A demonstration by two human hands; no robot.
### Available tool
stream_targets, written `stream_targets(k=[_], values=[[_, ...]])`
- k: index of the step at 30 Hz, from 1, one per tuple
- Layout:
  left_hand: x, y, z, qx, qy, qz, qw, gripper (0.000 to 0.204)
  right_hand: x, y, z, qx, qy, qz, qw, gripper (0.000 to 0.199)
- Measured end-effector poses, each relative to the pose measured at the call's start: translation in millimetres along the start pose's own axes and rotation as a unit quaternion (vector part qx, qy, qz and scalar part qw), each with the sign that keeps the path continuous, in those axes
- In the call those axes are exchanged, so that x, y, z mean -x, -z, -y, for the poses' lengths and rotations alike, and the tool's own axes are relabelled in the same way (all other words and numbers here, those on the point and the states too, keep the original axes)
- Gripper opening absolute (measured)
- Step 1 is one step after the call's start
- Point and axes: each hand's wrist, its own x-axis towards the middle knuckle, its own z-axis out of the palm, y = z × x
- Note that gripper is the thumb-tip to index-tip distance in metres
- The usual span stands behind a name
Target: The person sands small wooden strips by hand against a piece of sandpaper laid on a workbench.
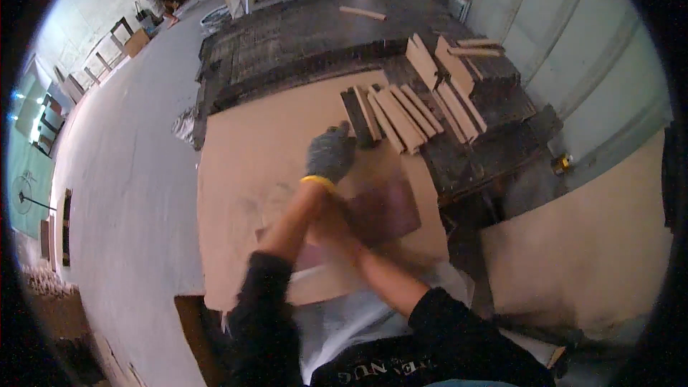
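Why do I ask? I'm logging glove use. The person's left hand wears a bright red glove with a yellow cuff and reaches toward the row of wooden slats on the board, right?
Not quite: the glove is grey, not bright red. The head view shows the left hand in a grey glove with a yellow cuff, reaching toward the row of wooden slats on the board.

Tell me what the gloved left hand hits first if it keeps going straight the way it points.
The left hand points up and away, toward the row of wooden slats. It would probably meet the dark slat at the row's near left end first; depth is unclear.
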Motion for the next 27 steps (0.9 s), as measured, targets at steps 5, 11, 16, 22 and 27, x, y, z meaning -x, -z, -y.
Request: stream_targets(k=[5,11,16,22,27], values=[[-46,-44,-44,-0.082,0.101,-0.034,0.991,0.044,1,12,-16,-0.104,-0.085,0.005,0.991,0.041],[-49,-23,17,-0.089,0.065,0.052,0.993,0.043,-8,19,-4,0.041,0.021,0.055,0.997,0.041],[-57,-73,-41,-0.064,0.041,-0.139,0.987,0.046,11,-28,-46,-0.414,-0.119,-0.001,0.903,0.040],[-62,-18,21,-0.082,0.112,0.069,0.988,0.048,-14,27,18,0.040,0.053,0.033,0.997,0.030],[-99,-39,-89,0.035,0.070,-0.023,0.997,0.079,10,-16,-82,0.053,0.144,0.021,0.988,0.037]])
